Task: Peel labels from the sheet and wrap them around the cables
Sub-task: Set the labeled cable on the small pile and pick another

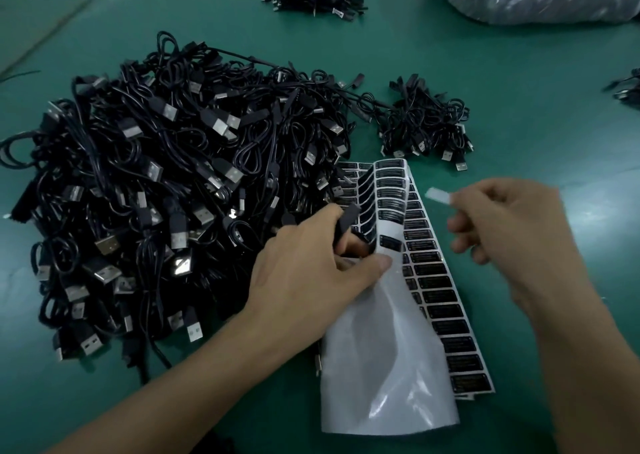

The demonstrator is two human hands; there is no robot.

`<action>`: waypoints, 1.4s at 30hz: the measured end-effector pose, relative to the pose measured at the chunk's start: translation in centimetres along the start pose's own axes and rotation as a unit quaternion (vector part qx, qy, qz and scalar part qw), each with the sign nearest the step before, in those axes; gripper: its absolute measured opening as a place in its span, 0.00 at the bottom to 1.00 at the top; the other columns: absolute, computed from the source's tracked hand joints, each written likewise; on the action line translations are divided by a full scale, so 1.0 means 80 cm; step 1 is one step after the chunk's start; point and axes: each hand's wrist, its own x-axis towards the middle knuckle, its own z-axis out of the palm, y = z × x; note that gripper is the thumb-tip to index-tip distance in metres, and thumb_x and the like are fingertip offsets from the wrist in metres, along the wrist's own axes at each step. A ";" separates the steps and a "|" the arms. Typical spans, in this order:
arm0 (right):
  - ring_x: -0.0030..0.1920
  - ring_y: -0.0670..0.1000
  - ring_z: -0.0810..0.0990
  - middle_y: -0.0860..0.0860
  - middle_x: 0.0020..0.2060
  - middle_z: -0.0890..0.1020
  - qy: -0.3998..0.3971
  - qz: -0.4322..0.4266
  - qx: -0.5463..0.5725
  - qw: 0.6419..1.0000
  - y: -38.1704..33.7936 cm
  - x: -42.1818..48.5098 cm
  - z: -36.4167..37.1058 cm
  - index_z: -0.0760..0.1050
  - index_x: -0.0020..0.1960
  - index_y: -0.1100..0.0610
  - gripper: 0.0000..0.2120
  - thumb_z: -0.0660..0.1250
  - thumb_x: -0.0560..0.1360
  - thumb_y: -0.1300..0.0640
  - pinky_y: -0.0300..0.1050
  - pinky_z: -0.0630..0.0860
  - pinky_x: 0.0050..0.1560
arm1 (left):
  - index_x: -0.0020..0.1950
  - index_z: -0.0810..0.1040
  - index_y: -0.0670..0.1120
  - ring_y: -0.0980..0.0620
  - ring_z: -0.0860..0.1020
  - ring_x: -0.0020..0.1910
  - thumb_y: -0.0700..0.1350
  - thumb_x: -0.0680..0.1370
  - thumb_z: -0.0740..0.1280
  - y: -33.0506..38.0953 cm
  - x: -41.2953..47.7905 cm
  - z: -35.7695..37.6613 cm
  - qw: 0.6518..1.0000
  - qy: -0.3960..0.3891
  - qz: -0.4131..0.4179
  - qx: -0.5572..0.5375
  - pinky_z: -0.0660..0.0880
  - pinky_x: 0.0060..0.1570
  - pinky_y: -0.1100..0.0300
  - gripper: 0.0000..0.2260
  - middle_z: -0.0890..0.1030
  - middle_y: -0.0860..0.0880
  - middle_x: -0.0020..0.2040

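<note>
While the left hand grips a black cable plug over the curled white label sheet, the right hand beside the sheet pinches one peeled label, not yet wrapped, with many piled black cables apparently left to do.

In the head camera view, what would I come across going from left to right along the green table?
Big cable pile → left hand, gripping a cable → label sheet → right hand, pinching a peeled label.
</note>
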 end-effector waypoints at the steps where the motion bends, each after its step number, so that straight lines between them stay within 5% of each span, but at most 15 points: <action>1: 0.23 0.49 0.80 0.51 0.28 0.83 0.021 -0.015 0.010 1.000 -0.001 0.000 -0.003 0.81 0.38 0.51 0.06 0.67 0.73 0.56 0.38 0.69 0.22 | 0.35 0.66 0.56 0.63 0.81 0.38 0.66 0.66 0.70 0.002 -0.001 -0.001 1.000 -0.016 0.003 0.023 0.80 0.42 0.50 0.18 0.84 0.64 0.41; 4: 0.24 0.48 0.81 0.48 0.30 0.84 0.019 -0.072 0.002 0.997 -0.010 -0.008 0.006 0.80 0.43 0.49 0.08 0.68 0.78 0.60 0.36 0.73 0.23 | 0.38 0.67 0.59 0.63 0.81 0.39 0.71 0.63 0.68 0.006 0.000 -0.005 0.994 -0.065 0.009 0.085 0.80 0.41 0.52 0.19 0.84 0.63 0.43; 8: 0.29 0.47 0.83 0.36 0.31 0.83 -0.004 -0.201 -0.119 0.972 -0.036 -0.022 0.030 0.80 0.47 0.48 0.06 0.66 0.80 0.57 0.45 0.79 0.32 | 0.35 0.66 0.57 0.62 0.81 0.36 0.62 0.62 0.78 0.003 0.005 -0.009 0.994 -0.091 -0.013 0.065 0.80 0.40 0.50 0.21 0.83 0.64 0.38; 12: 0.43 0.58 0.82 0.46 0.34 0.82 -0.022 -0.242 -0.161 0.957 -0.062 -0.018 0.048 0.79 0.47 0.48 0.07 0.63 0.81 0.54 0.56 0.79 0.48 | 0.37 0.67 0.59 0.58 0.79 0.36 0.63 0.67 0.74 0.002 0.001 -0.001 0.986 -0.046 0.015 0.161 0.79 0.40 0.53 0.17 0.80 0.59 0.35; 15: 0.48 0.61 0.81 0.47 0.37 0.82 -0.057 -0.202 -0.135 0.968 -0.060 -0.004 0.062 0.78 0.47 0.48 0.07 0.63 0.81 0.55 0.56 0.81 0.45 | 0.38 0.66 0.54 0.55 0.79 0.36 0.62 0.68 0.73 -0.002 0.001 0.002 0.984 -0.033 0.014 0.175 0.78 0.40 0.51 0.19 0.79 0.58 0.34; 19: 0.38 0.54 0.82 0.48 0.32 0.82 -0.012 -0.222 -0.122 0.967 -0.032 -0.004 0.079 0.79 0.47 0.51 0.06 0.65 0.81 0.56 0.53 0.78 0.43 | 0.34 0.66 0.57 0.51 0.81 0.31 0.54 0.71 0.74 -0.001 0.006 -0.006 0.997 0.023 -0.032 -0.071 0.78 0.31 0.51 0.17 0.81 0.50 0.33; 25: 0.40 0.49 0.80 0.49 0.41 0.83 0.028 -0.363 -0.129 0.923 -0.018 -0.019 0.091 0.82 0.49 0.56 0.03 0.69 0.79 0.59 0.49 0.77 0.42 | 0.38 0.62 0.48 0.47 0.86 0.39 0.39 0.78 0.71 0.003 0.016 -0.024 0.931 0.078 -0.095 -0.345 0.78 0.27 0.58 0.18 0.85 0.43 0.39; 33: 0.42 0.45 0.79 0.49 0.43 0.85 -0.001 -0.411 -0.114 0.904 -0.019 -0.024 0.088 0.84 0.50 0.58 0.04 0.71 0.77 0.63 0.32 0.73 0.46 | 0.39 0.61 0.47 0.50 0.86 0.41 0.36 0.78 0.71 0.004 0.019 -0.028 0.924 0.065 -0.094 -0.365 0.82 0.34 0.56 0.19 0.82 0.50 0.31; 42: 0.44 0.44 0.83 0.46 0.43 0.85 -0.073 -0.388 -0.032 0.918 -0.020 -0.026 0.088 0.84 0.52 0.56 0.06 0.74 0.75 0.60 0.34 0.76 0.43 | 0.36 0.62 0.48 0.50 0.85 0.38 0.37 0.78 0.70 0.001 0.024 -0.031 0.901 0.078 -0.112 -0.412 0.80 0.33 0.60 0.19 0.79 0.48 0.33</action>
